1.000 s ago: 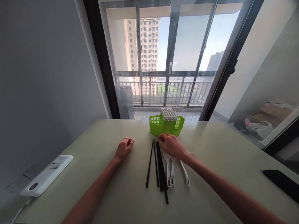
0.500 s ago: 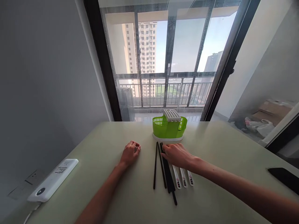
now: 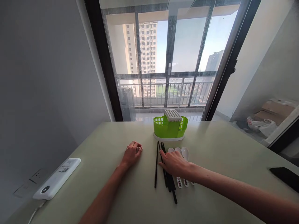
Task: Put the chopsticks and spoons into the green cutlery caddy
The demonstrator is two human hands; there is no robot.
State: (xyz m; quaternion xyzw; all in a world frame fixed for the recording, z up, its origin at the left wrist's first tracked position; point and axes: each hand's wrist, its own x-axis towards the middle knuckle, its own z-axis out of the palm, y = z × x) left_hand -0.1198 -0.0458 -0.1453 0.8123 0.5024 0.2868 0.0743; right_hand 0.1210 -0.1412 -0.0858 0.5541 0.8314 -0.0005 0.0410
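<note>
My right hand (image 3: 174, 163) reaches over a row of black chopsticks (image 3: 170, 180), thumb and forefinger apart around their upper part. I cannot tell whether the fingertips touch them. One black chopstick (image 3: 156, 171) lies singly to the left of the bunch. Under and beyond that hand lie three white spoons (image 3: 185, 153), their bowls pointing away from me, their middles hidden by the hand and wrist. My left hand (image 3: 132, 153) rests on the table with fingers loosely curled; nothing shows in it.
A green utensil basket (image 3: 171, 130) with a white slatted top stands beyond the chopsticks. A white power strip (image 3: 58, 179) with a cord lies at the table's left edge. A black flat object (image 3: 285, 177) lies at the right edge. Past the table (image 3: 130, 199) is a glass door.
My right hand has drawn back toward me along the chopsticks, uncovering the spoon bowls. Its thumb and forefinger have spread further apart. My left hand stays in place.
</note>
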